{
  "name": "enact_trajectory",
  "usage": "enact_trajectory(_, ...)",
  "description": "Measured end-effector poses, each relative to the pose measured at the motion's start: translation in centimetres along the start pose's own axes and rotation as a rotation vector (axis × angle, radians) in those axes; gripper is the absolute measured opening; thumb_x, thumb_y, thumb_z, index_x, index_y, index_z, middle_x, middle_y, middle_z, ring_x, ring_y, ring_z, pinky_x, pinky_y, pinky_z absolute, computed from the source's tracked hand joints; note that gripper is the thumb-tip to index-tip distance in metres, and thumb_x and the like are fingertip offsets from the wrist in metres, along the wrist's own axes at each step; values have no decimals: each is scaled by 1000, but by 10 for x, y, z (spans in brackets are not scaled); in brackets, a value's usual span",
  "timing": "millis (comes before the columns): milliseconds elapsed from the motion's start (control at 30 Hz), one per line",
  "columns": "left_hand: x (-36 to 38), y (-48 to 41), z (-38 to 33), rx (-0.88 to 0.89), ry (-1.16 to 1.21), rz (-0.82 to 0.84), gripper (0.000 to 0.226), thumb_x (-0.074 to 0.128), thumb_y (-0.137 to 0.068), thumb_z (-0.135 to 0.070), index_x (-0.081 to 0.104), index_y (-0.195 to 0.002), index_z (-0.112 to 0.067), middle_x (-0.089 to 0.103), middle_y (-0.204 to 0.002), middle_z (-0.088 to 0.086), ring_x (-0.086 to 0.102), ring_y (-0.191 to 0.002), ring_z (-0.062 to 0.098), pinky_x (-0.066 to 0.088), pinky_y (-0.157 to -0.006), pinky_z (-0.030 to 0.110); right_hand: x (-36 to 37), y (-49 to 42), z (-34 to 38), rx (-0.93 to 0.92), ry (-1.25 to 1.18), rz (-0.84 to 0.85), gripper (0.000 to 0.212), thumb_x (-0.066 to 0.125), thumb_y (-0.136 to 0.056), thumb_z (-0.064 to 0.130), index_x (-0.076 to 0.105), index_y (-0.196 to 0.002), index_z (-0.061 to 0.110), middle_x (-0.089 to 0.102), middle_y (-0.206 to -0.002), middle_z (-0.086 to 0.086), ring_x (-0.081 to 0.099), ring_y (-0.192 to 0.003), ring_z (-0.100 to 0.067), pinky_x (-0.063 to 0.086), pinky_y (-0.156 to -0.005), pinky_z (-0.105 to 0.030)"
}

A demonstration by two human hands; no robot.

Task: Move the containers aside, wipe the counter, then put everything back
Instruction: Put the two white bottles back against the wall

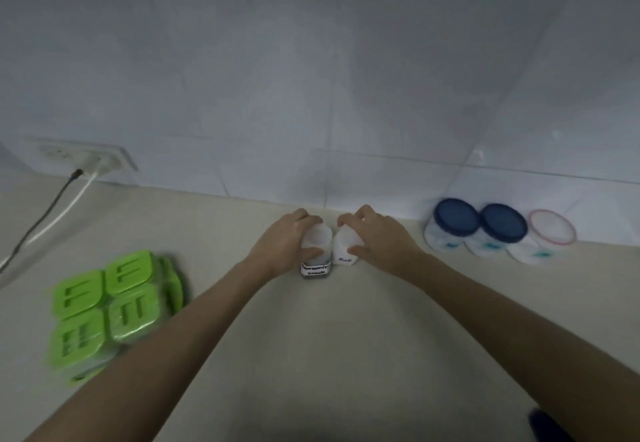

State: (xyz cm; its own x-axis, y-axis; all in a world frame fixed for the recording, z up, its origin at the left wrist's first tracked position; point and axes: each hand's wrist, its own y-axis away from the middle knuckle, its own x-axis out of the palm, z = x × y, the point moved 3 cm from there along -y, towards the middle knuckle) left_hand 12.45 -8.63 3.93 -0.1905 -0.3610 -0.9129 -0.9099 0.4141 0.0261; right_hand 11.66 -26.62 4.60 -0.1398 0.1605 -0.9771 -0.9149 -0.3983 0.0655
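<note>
Two small white labelled jars side by side, touching, mid-counter near the wall: left jar (316,249) wrapped by left hand (289,244), right jar (345,244) wrapped by right hand (375,237), fingers curled snug round each. Lift or slide both level, lids up, grip low. Steer clear of green-lidded boxes (110,306) well left and blue-lidded tubs (478,227) right on counter (329,337)

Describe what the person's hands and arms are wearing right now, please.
Nothing that shows: the left hand and right hand are bare, with no gloves, rings, watch or bands visible. Both forearms are uncovered right to the frame edge, so no sleeves appear. The picture is somewhat blurred.
</note>
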Motion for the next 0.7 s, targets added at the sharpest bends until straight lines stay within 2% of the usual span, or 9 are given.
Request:
enact_trajectory(67,16,-26,-30,19,39,-4,56,70,-81,-28,50,-131,-14,53,-120,8,57,-103,29,41,-86,32,-7,13,-40,53,32,-7,47,61,-85,31,40,-127,26,47,-117,-9,57,-96,-29,45,-84,-39)
enact_trajectory(200,40,-72,-72,18,66,-37,53,67,-84,-23,47,-133,-13,50,-127,10,57,-106,32,42,-89,35,-19,23,-96,97,117,-32,47,61,-85,30,40,-127,24,49,-115,-11,58,-94,-31,45,-75,-37)
enact_trajectory(300,50,-102,-92,51,27,-32,54,65,-85,-19,46,-135,-12,50,-129,12,56,-111,34,42,-90,35,-22,21,-124,121,144,-58,48,62,-84,27,40,-128,23,50,-116,-12,58,-95,-32,46,-78,-39)
enact_trajectory(467,61,-136,-113,87,22,-69,56,63,-86,-12,43,-138,-10,46,-132,14,56,-109,36,42,-91,34,-22,13,-153,129,171,-93,52,61,-85,21,39,-132,19,47,-121,-14,54,-101,-32,44,-85,-42)
enact_trajectory(633,68,-141,-119,75,48,-121,54,63,-85,-7,46,-136,-8,44,-131,19,57,-104,39,46,-92,38,-12,13,-166,213,101,-134,58,59,-87,17,32,-137,9,41,-129,-18,54,-103,-33,49,-78,-39)
enact_trajectory(700,68,-140,-119,53,64,-126,57,63,-85,-10,43,-138,-9,42,-133,19,57,-103,39,47,-92,39,-12,13,-165,230,113,-165,58,62,-86,19,35,-135,9,39,-131,-19,52,-105,-33,50,-81,-40)
